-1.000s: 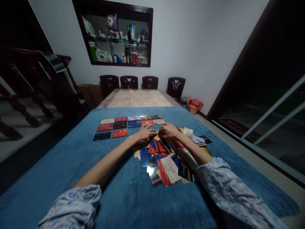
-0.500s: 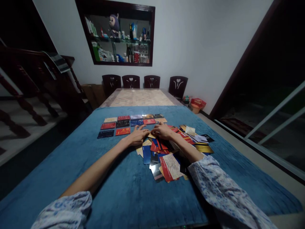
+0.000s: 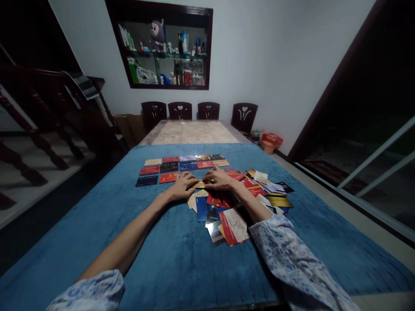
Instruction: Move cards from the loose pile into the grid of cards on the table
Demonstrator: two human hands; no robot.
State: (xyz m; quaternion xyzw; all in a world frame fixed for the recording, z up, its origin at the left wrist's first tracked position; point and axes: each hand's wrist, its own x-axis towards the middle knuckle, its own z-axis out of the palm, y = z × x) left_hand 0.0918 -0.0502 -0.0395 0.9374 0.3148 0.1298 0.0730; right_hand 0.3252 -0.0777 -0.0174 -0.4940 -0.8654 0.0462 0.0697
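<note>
Between my two hands is a gold card [image 3: 199, 184], held flat by its edges just above the near side of the rows. My left hand [image 3: 182, 186] curls its fingers against the card's left end. From the right, my right hand [image 3: 220, 179] closes over the other end, and its fingers hide part of the card. Beyond them lie neat rows of cards, among them a dark blue card [image 3: 147, 181] and a red card [image 3: 169, 178] in the nearest row. Under and beside my right forearm spreads a loose heap of cards, with a red-and-cream card [image 3: 234, 225] at its front.
A blue cloth [image 3: 155, 263] covers the near table, and a marble-patterned tabletop [image 3: 191, 131] shows past it. Several dark chairs [image 3: 244, 115] stand behind. A gold card [image 3: 279, 200] lies at the heap's right side. A wall cabinet [image 3: 168, 54] holds bottles and a plush toy.
My left hand has drawn its fingers in, and the gold card now sits more level between both hands. My right forearm has shifted slightly left, uncovering more cards at the heap's right.
</note>
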